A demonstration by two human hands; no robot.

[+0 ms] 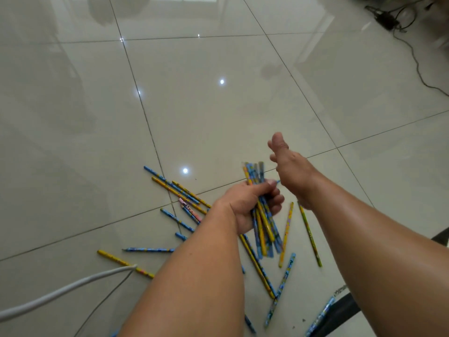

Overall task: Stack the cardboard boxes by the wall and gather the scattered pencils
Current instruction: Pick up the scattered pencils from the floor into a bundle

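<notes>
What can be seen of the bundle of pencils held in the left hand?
The bundle of pencils is a fistful of thin sticks, mostly blue and yellow with printed patterns. The left hand grips it around the middle, above the tiled floor. It is tilted steeply, ends fanning out above and below the fist.

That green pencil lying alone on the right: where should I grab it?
Pinch the green pencil at mid-shaft, from straight above, with the right hand. It lies flat on the floor, touching no other pencil, so both long sides are free. The left hand grips the bundle.
</notes>
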